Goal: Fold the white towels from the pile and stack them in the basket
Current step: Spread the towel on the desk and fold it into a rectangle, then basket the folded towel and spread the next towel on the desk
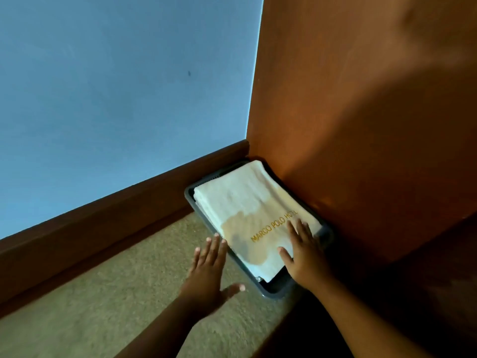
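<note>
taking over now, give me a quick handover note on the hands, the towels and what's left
Left hand: open, fingers straight, beside the basket's left rim over the carpet, holding nothing.
Right hand: open, resting flat on the near end of the top towel.
Towels: folded stack in the basket, which sits in the wall corner; the lettered towel is on top.
Done: top towel is placed.
Left: the pile is out of view, so check it for more towels.

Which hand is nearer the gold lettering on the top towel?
Right. The right hand lies flat on the top towel, fingertips at the gold lettering; the left hand is beside the basket, over the carpet.
</note>
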Action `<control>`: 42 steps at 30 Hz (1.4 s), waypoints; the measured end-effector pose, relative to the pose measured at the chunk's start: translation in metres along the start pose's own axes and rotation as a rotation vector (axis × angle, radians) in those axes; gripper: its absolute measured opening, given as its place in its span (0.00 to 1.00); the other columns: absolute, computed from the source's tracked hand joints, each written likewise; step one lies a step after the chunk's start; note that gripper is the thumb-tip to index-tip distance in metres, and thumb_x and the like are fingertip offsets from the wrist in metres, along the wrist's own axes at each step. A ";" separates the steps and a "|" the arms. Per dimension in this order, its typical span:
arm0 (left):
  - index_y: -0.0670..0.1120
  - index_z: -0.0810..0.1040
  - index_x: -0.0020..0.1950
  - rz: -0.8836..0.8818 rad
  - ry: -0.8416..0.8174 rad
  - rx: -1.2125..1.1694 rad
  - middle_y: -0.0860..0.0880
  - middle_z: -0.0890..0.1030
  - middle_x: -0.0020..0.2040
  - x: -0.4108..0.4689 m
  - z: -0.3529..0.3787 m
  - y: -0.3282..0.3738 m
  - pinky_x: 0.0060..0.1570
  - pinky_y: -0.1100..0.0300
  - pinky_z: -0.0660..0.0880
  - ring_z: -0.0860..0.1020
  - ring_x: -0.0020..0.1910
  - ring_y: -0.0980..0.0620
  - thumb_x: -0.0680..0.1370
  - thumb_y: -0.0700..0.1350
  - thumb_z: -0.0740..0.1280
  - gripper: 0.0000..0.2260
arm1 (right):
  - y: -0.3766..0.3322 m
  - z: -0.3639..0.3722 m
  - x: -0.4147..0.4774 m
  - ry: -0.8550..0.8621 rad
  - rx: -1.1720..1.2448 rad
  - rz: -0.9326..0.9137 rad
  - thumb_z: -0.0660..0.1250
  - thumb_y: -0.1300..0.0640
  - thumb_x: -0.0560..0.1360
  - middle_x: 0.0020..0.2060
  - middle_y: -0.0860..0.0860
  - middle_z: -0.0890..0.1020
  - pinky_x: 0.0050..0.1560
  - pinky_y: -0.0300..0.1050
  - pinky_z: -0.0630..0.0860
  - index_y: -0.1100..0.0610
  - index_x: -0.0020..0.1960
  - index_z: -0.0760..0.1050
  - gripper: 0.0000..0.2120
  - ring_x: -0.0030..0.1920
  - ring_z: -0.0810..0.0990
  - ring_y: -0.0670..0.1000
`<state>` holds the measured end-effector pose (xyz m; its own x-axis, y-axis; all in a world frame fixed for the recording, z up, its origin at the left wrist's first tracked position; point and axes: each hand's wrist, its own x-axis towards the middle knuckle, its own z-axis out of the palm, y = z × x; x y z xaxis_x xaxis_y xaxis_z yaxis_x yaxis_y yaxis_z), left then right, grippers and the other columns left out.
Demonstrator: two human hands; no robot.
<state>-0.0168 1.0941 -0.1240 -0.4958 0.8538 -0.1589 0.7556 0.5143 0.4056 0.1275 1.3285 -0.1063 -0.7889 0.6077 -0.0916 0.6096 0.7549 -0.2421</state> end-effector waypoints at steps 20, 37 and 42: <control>0.55 0.75 0.70 -0.510 0.328 -0.196 0.54 0.70 0.75 -0.414 -0.184 -0.242 0.70 0.57 0.70 0.70 0.71 0.57 0.76 0.72 0.53 0.31 | -0.449 -0.028 -0.153 -0.141 0.168 -0.659 0.62 0.44 0.80 0.50 0.37 0.79 0.47 0.41 0.77 0.41 0.68 0.73 0.16 0.48 0.78 0.38; 0.61 0.75 0.59 -0.930 0.487 -0.251 0.61 0.78 0.62 -0.838 -0.106 -0.475 0.52 0.71 0.72 0.79 0.53 0.63 0.79 0.59 0.66 0.10 | -0.799 0.187 -0.402 -0.551 0.123 -0.951 0.63 0.47 0.80 0.50 0.40 0.84 0.38 0.31 0.70 0.44 0.62 0.78 0.12 0.39 0.75 0.36; 0.57 0.78 0.61 -0.938 0.382 -0.257 0.62 0.76 0.61 -0.927 -0.081 -0.518 0.49 0.78 0.65 0.77 0.55 0.63 0.80 0.56 0.66 0.11 | -0.866 0.265 -0.482 -0.720 0.031 -0.851 0.63 0.49 0.78 0.55 0.48 0.83 0.57 0.51 0.78 0.51 0.60 0.78 0.13 0.54 0.81 0.49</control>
<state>0.0167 0.0303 -0.1135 -0.9727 0.0151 -0.2317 -0.0941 0.8867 0.4527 -0.0408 0.3165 -0.1080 -0.8158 -0.3973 -0.4203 -0.1455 0.8443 -0.5157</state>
